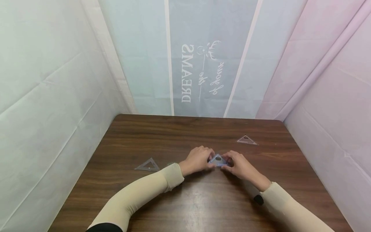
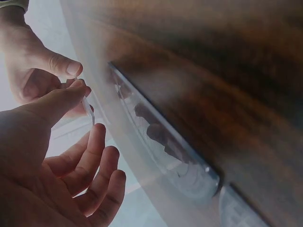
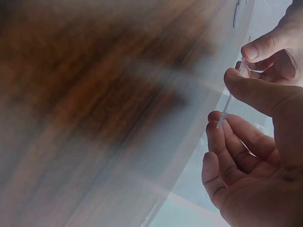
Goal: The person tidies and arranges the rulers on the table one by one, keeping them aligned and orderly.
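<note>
Both hands hold one small clear set square [image 1: 218,160] with a bluish tint, tilted up over the table in the head view. My left hand [image 1: 200,158] pinches its left corner between thumb and fingers. On the opposite corner, the thumb and fingertips of my right hand [image 1: 238,163] pinch it too. Seen from the right wrist, the set square [image 3: 226,106] shows as a thin pale edge between the fingertips. A second clear set square [image 1: 155,164] lies on the table left of the left forearm. Farther back on the right lies a third set square [image 1: 251,142].
The brown wooden table [image 1: 188,209] meets hanging cloth walls at its back and sides. A small patterned thing [image 1: 170,163] is partly hidden behind the left sleeve. In the left wrist view, a glossy, dark-edged clear thing [image 2: 189,158] appears; its kind is unclear.
</note>
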A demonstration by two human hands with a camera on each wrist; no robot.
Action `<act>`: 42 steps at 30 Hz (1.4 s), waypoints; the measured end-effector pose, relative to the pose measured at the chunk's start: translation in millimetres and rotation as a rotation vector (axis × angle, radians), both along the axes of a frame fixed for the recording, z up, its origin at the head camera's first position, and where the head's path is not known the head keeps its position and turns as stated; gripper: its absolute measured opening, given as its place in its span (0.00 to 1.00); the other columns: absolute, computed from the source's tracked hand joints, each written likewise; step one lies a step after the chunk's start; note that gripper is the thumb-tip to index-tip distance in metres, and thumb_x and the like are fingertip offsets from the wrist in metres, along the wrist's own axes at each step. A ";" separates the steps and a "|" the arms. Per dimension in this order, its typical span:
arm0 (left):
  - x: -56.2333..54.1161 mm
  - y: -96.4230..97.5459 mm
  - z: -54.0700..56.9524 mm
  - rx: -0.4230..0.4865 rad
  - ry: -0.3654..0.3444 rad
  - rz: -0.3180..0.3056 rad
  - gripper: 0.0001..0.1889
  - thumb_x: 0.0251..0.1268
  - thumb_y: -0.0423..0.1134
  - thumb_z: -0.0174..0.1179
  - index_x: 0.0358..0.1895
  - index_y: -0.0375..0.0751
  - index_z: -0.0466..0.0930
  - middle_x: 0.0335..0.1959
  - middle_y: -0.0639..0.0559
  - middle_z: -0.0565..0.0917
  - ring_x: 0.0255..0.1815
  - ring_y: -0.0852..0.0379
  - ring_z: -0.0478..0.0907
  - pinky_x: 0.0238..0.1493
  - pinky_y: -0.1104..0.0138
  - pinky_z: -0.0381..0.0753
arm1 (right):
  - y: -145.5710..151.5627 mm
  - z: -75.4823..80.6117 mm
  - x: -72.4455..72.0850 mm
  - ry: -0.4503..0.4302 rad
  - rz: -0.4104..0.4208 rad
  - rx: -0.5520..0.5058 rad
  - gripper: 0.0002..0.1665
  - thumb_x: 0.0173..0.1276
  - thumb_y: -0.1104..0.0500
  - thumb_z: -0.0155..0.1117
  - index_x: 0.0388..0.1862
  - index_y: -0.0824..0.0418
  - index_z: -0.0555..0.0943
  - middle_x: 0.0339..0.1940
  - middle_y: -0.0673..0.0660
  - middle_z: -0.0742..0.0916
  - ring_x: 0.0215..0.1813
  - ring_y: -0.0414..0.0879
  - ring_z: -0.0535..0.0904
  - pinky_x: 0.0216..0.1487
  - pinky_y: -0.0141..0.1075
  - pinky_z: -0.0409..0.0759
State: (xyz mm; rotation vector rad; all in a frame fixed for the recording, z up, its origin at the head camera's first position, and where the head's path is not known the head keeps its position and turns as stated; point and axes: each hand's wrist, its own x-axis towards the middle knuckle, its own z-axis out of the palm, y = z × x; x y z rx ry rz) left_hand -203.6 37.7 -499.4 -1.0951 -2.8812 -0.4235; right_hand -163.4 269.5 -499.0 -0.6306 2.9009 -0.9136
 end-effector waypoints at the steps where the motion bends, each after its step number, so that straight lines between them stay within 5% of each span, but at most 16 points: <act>1: 0.7 0.3 -0.6 0.002 -0.004 -0.002 0.24 0.63 0.59 0.77 0.55 0.52 0.88 0.39 0.66 0.86 0.38 0.65 0.76 0.38 0.72 0.73 | 0.0 -0.5 0.9 -0.001 -0.002 -0.001 0.22 0.65 0.62 0.82 0.54 0.68 0.86 0.44 0.54 0.87 0.42 0.43 0.82 0.44 0.39 0.84; 22: 14.4 -0.5 -9.6 -0.058 0.018 -0.032 0.25 0.60 0.63 0.77 0.54 0.54 0.88 0.41 0.64 0.83 0.38 0.64 0.74 0.39 0.71 0.72 | 4.8 -13.7 11.6 0.071 0.079 0.011 0.19 0.61 0.61 0.85 0.48 0.63 0.86 0.41 0.51 0.85 0.41 0.42 0.80 0.43 0.37 0.82; 42: 22.6 1.8 -8.9 -0.147 0.044 -0.034 0.26 0.64 0.65 0.74 0.57 0.54 0.86 0.49 0.59 0.84 0.45 0.60 0.79 0.46 0.66 0.79 | 5.9 -15.8 14.8 0.074 0.086 0.073 0.21 0.65 0.54 0.84 0.52 0.61 0.88 0.44 0.48 0.83 0.44 0.41 0.78 0.47 0.40 0.81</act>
